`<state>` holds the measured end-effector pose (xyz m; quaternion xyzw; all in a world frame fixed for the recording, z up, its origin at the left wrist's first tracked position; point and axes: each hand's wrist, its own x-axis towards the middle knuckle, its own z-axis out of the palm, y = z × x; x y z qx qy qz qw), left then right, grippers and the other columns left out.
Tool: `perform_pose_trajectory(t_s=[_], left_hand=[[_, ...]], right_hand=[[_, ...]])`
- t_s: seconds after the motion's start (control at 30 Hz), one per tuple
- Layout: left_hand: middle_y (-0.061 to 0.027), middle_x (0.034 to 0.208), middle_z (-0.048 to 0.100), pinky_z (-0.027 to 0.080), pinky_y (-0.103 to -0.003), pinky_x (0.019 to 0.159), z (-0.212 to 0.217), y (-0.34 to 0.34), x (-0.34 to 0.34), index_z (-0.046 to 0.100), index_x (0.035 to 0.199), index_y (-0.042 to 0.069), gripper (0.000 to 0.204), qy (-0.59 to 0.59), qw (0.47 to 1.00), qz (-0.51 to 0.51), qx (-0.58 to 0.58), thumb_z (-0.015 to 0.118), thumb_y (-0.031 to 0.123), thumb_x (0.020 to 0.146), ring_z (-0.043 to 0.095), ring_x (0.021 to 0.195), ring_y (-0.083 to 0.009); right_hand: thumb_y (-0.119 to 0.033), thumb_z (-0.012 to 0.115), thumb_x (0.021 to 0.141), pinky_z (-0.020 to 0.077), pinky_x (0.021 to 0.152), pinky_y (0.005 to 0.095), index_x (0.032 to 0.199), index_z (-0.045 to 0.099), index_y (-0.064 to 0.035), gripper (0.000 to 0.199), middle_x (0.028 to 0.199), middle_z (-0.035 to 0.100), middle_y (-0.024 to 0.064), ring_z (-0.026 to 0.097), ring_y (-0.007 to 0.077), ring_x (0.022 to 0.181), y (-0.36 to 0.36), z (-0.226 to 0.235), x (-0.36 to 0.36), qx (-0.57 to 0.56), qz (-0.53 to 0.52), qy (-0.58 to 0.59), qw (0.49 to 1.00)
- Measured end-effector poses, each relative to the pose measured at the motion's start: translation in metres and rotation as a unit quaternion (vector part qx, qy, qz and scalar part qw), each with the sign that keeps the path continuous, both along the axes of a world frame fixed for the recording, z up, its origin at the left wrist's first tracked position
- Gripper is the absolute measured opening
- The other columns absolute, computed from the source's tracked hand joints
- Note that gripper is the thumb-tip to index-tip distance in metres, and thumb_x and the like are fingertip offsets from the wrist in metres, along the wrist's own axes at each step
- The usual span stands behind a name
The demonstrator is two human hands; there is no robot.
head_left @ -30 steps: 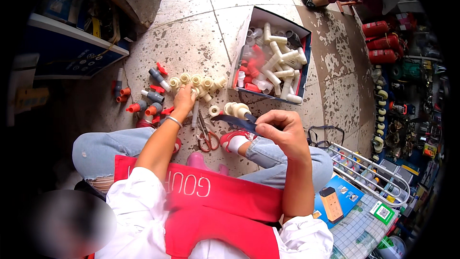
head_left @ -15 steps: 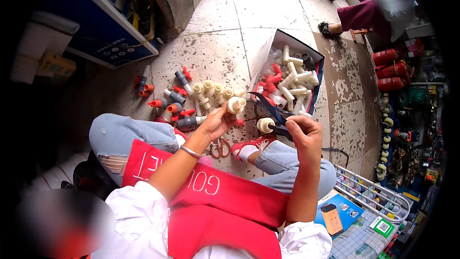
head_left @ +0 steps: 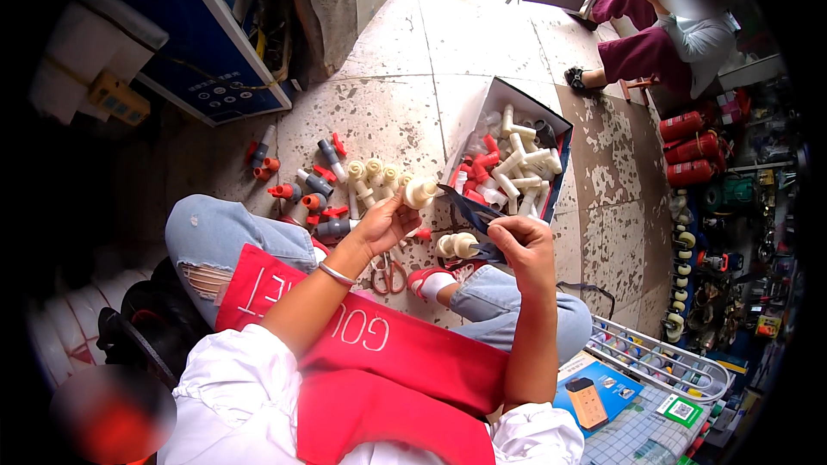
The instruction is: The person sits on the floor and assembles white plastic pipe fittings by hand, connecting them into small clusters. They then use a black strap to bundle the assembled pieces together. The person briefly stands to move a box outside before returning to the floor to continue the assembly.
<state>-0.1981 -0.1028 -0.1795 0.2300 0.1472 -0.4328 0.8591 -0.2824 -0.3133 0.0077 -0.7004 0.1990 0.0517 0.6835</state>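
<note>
My left hand (head_left: pixel 387 222) holds a cream plastic pipe fitting (head_left: pixel 419 192) raised above the floor. My right hand (head_left: pixel 521 244) grips a strip of dark blue tape (head_left: pixel 465 204) that runs from the fitting toward my fingers. Another cream fitting (head_left: pixel 457 245) lies on the floor between my hands, just left of my right hand. A row of cream fittings (head_left: pixel 372 174) lies on the floor beyond my left hand. Red-handled scissors (head_left: pixel 389 274) rest on the floor below my left wrist.
An open box (head_left: pixel 558 125) of white and red pipe fittings stands ahead on the right. Grey and red valves (head_left: pixel 301 189) are scattered on the floor to the left. Another person (head_left: pixel 663 34) sits at the far right. A wire rack (head_left: pixel 663 357) and red canisters (head_left: pixel 693 146) line the right side.
My left hand has lifted a cream fitting off the floor and brought it toward my right hand. The dark tape now stretches between both hands.
</note>
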Motion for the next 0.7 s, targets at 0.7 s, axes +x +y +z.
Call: perform_pose_trajectory(t_s=[0.7], left_hand=[[-0.0059,0.097,0.065,0.053,-0.037,0.082,0.008,0.006,0.009,0.059,0.113,0.006,0.034,-0.013,0.999,0.031,0.016,0.050,0.035,0.098,0.062,0.084,-0.0167]], right_hand=[[-0.009,0.068,0.086,0.0397,0.057,0.0170,0.089,0.068,0.0024,0.012,0.075,0.063,-0.0017,0.053,0.0023,0.066,0.005,-0.011,0.008,-0.033,-0.017,-0.013,0.999]])
